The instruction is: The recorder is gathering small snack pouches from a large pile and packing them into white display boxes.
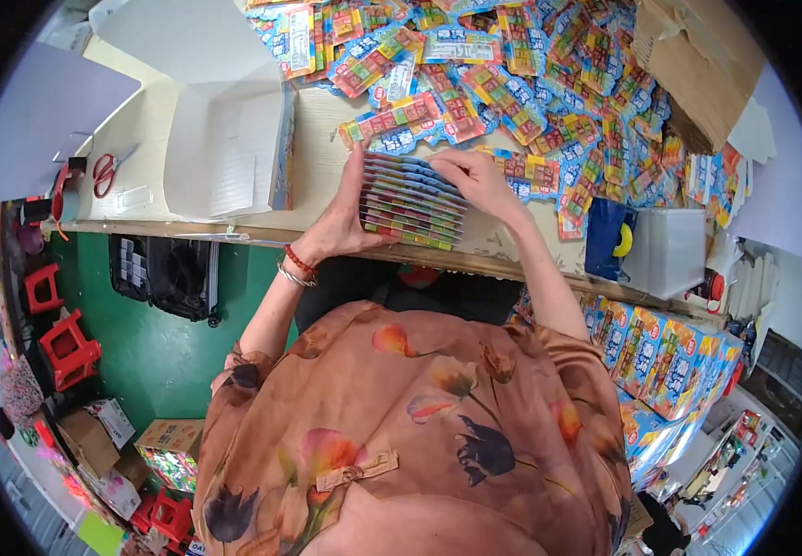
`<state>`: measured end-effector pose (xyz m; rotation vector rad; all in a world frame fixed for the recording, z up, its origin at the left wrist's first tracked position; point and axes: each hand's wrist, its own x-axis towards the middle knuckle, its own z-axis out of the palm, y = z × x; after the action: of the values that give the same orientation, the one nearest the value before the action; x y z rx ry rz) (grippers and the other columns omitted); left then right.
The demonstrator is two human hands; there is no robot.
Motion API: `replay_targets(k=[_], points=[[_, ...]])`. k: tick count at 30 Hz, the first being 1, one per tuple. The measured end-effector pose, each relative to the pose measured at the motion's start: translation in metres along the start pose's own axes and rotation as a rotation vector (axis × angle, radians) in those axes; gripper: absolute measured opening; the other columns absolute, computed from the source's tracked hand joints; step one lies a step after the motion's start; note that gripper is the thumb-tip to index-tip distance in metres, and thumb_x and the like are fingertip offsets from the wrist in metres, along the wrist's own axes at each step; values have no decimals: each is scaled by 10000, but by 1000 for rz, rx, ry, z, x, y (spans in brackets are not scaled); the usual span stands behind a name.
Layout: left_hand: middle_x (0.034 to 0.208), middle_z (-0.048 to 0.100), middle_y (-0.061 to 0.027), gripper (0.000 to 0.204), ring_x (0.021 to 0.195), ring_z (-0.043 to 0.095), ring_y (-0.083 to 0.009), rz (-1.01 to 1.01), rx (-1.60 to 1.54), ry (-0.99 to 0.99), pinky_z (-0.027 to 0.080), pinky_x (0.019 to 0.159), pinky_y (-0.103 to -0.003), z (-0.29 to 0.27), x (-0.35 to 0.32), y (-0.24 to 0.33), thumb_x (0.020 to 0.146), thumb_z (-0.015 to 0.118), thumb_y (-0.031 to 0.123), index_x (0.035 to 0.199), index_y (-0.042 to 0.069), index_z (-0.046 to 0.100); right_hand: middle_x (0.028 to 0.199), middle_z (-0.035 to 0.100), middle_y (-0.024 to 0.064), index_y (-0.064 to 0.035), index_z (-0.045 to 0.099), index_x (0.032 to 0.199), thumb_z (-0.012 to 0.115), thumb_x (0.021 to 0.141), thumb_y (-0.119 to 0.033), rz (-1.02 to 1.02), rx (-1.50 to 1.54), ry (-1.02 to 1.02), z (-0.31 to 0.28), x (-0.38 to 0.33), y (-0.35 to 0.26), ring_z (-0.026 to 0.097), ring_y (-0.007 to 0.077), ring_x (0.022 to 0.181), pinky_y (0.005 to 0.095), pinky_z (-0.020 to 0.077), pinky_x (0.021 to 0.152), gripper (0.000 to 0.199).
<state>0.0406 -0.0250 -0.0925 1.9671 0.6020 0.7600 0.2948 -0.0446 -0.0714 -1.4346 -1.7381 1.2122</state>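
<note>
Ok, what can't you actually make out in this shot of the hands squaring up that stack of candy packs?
- Head view: the left hand's palm side is hidden behind the stack of packs, so its grip can't be judged.
- The stack's count: the edges are too fine.
- The white box's contents: its flaps cover them.
- The pile of loose packs is cut off at the top edge.
</note>
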Motion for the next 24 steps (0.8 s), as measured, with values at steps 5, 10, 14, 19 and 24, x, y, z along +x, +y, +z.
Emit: replay_targets(k=[5,10,14,19,24], points=[[1514,119,-219,1389,1388,221,-324,-177,-136,21,250,1122,-397,1,-7,-4,590,895,210,1461,21,-170,1338,494,172,-79,391,1408,195,958,-628,134,721,166,24,-28,10,505,245,1194,365,385,1009,737],[1515,113,-207,1383,1388,224,-306,-163,-71,23,236,1131,-388,8,-5,-1,587,897,204,1464,16,-156,1572,25,145,-49,8,1505,138,924,-668,-142,620,392,70,-55,7,18,254,1452,389,20,1157,859],[1518,114,-204,1374,1396,210,-302,-206,-136,35,226,1135,-389,11,-4,4,588,894,181,1466,17,-150,1570,13,164,-63,-17,1507,129,908,-690,-132,727,433,69,-50,-8,11,271,1452,408,7,1153,880],[1512,135,-202,1361,1393,223,-304,-146,-58,28,236,1133,-393,5,-4,3,596,896,183,1471,20,-133,1572,18,151,-65,-15,1508,129,923,-669,-159,663,444,63,-47,-7,12,269,1452,401,12,1155,853],[1492,168,-209,1363,1399,197,-320,-168,-125,0,222,1138,-398,5,-10,-10,583,908,229,1471,-1,-100,1572,37,141,-57,8,1508,189,942,-640,-120,600,413,64,-45,7,21,251,1452,376,31,1157,832]])
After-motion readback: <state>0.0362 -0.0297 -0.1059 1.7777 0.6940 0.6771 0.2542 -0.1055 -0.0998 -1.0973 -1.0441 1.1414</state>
